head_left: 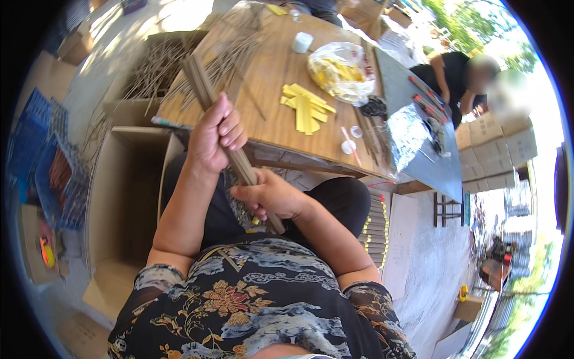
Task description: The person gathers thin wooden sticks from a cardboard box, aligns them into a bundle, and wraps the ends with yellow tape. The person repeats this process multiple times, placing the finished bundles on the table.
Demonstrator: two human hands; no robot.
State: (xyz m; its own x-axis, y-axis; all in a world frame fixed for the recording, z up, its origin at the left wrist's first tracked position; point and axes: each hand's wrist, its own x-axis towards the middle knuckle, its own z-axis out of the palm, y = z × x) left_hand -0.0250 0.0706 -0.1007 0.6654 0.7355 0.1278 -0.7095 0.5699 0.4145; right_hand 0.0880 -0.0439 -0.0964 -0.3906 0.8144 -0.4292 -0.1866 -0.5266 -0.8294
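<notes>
A long bundle of thin brown sticks [200,87] runs slantwise from above the wooden table [272,128] down to my lap. My left hand [214,136] is closed round the bundle near its middle. Lower down, my right hand [270,195] grips the same bundle close to its bottom end. Loose sticks of the same kind [230,57] lie spread over the far left of the table. A small heap of yellow paper strips [307,106] lies on the table just right of my left hand.
A clear bag with yellow contents [342,70] and a white roll [302,42] sit on the table. An open cardboard box [122,203] stands at my left, blue crates [51,161] beyond it. Wrapped stick bundles [375,224] are stacked at right. Another person [460,75] sits behind cardboard boxes [493,152].
</notes>
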